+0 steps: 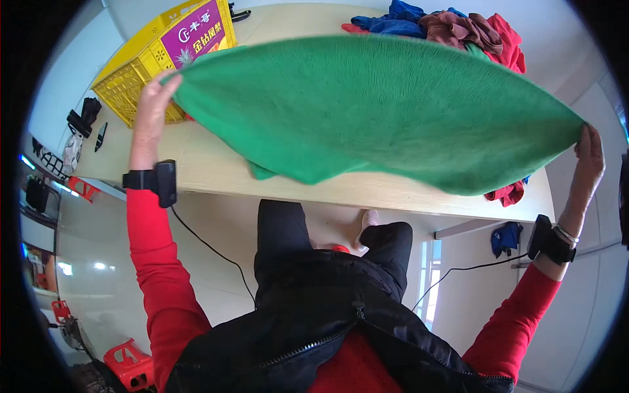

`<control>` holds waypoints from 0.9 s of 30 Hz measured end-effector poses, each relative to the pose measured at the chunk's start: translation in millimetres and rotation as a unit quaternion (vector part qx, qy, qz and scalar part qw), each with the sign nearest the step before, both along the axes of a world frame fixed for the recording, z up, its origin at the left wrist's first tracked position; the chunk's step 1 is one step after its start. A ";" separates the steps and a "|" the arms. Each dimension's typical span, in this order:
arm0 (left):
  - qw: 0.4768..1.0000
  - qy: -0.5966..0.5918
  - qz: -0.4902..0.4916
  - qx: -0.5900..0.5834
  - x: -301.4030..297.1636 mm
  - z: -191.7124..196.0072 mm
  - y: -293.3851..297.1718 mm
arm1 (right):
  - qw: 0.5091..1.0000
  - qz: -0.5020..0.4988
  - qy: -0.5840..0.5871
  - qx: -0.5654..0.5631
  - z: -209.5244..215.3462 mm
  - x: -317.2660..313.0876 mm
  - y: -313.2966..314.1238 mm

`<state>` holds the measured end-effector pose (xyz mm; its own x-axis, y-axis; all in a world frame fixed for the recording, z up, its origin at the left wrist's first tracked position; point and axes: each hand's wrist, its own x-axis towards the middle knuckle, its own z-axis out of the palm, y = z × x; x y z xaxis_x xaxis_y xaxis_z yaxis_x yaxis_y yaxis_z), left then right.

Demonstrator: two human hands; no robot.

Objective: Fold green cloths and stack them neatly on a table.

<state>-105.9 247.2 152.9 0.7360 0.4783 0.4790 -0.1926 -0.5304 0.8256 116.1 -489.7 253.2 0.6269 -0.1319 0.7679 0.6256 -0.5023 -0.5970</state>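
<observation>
A green towel (pixel 380 111) is stretched wide above the table, its lower edge hanging in loose folds. My left hand (pixel 154 103) pinches its left corner beside the yellow crate. At the far right, my right hand (pixel 590 154) grips the opposite corner between thumb and fingers. Both arms are spread apart, and the top edge of the cloth bows away from me. Part of the tabletop and of the crate's front is hidden behind the towel.
The yellow plastic crate (pixel 124 82) stands at the table's (pixel 216 167) back left. Crumpled blue, brown and red cloths (pixel 458 29) lie at the back right. A red cloth (pixel 506 194) shows near the right front edge. A knife-like black item (pixel 101 137) lies at left. Cables trail from both wrist devices.
</observation>
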 end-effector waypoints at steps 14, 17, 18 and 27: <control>0.934 -0.200 -0.165 -0.246 -57.5 25.0 57.0 | 0.991 0.026 -0.040 -0.128 2.8 1.4 16.4; 0.944 -0.165 -0.115 -0.262 -28.9 -2.7 60.0 | 0.987 0.068 0.065 -0.133 -22.3 31.5 38.4; 0.953 -0.140 -0.055 -0.265 -19.1 -8.9 58.6 | 0.982 0.092 0.087 -0.140 -31.8 45.2 44.1; 0.971 -0.010 -0.029 -0.237 42.6 -54.4 1.8 | 0.951 0.143 0.261 -0.080 -99.9 81.0 92.4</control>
<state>-63.2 249.0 98.5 0.7611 0.6067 0.2295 -0.2298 -0.0786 0.9701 197.0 -397.3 153.3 0.9207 0.1940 0.3387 0.3903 -0.4674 -0.7933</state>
